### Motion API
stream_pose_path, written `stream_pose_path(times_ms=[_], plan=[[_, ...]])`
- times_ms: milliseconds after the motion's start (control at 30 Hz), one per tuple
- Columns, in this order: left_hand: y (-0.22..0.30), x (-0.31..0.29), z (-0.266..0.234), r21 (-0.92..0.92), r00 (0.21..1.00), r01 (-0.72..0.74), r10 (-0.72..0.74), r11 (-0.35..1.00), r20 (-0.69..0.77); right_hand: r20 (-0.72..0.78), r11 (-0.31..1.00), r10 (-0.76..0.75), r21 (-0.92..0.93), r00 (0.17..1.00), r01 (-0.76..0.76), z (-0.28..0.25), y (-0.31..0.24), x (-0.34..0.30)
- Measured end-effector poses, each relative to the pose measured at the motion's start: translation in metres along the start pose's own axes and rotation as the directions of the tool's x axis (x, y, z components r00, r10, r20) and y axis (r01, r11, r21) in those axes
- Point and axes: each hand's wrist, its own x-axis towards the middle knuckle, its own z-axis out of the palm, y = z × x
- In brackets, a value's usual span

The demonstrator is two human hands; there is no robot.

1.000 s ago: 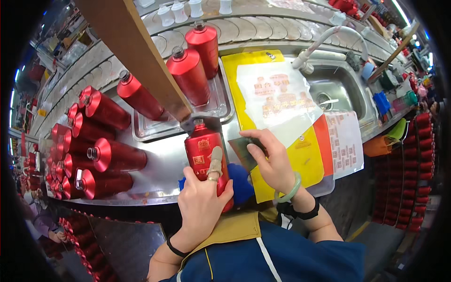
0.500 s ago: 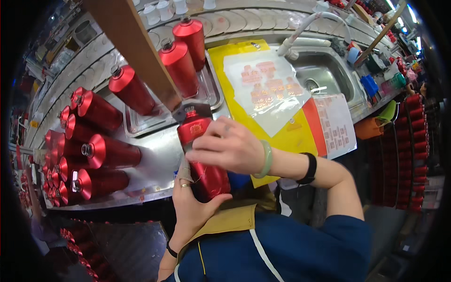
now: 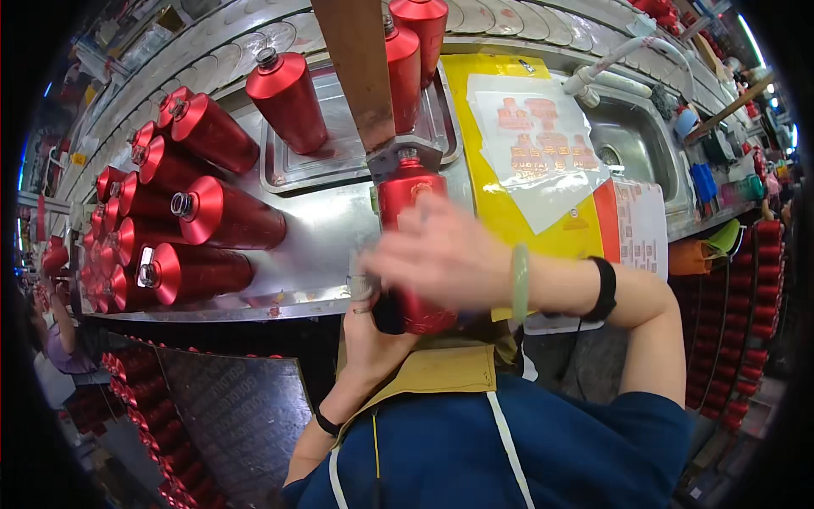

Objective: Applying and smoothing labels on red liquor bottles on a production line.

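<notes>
A shiny red bottle point(image 3: 411, 182) lies between my hands, its neck against a dark metal bracket point(image 3: 403, 157) at the foot of a brown post. My left hand point(image 3: 370, 343) grips the bottle's lower left side, with a ring and a pale wrap on its fingers. Over the bottle's front passes my right hand point(image 3: 445, 250), a green bangle at its wrist. Motion smears its fingers, so I cannot tell whether they hold anything. Part of the bottle's middle is hidden behind that hand.
Several red bottles point(image 3: 225, 212) crowd the steel table on the left. Beyond them, a metal tray point(image 3: 284, 182) carries more bottles, partly behind the brown post point(image 3: 356, 68). Printed sheets point(image 3: 534, 199) on a yellow board point(image 3: 500, 208) lie to the right, beside a steel sink point(image 3: 670, 161).
My right hand has gone from a sharp, bent-finger pose on the bottle to a motion blur across it. The whole view has shifted, with the table's things now farther right.
</notes>
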Motion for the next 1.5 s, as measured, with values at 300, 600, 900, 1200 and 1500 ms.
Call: stream_pose_path(times_ms=[300, 600, 900, 1200, 1500], plan=[[-0.004, 0.011, -0.001, 0.216, 0.980, -0.182, 0.158, 0.959, 0.124, -0.430, 0.996, -0.094, -0.045, 0.898, 0.083, 0.006, 0.006, -0.035], [-0.007, 0.008, 0.005, 0.078, 0.995, -0.097, 0.094, 0.992, 0.046, -0.512, 0.995, 0.072, 0.100, 0.856, -0.024, 0.032, 0.000, -0.067], [0.017, 0.012, 0.005, 0.256, 0.989, -0.148, 0.145, 0.955, 0.030, -0.526, 0.692, 0.722, 0.523, 0.451, -0.498, 0.042, 0.009, -0.089], [0.025, 0.009, 0.017, 0.251, 0.982, -0.174, 0.187, 0.952, -0.030, -0.116, 0.379, 0.903, 0.667, 0.413, -0.641, 0.021, -0.001, -0.192], [0.026, 0.010, 0.027, 0.292, 0.992, -0.098, 0.118, 0.951, -0.050, -0.254, 0.270, 0.942, 0.181, 0.220, -0.946, -0.055, 0.115, -0.341]])
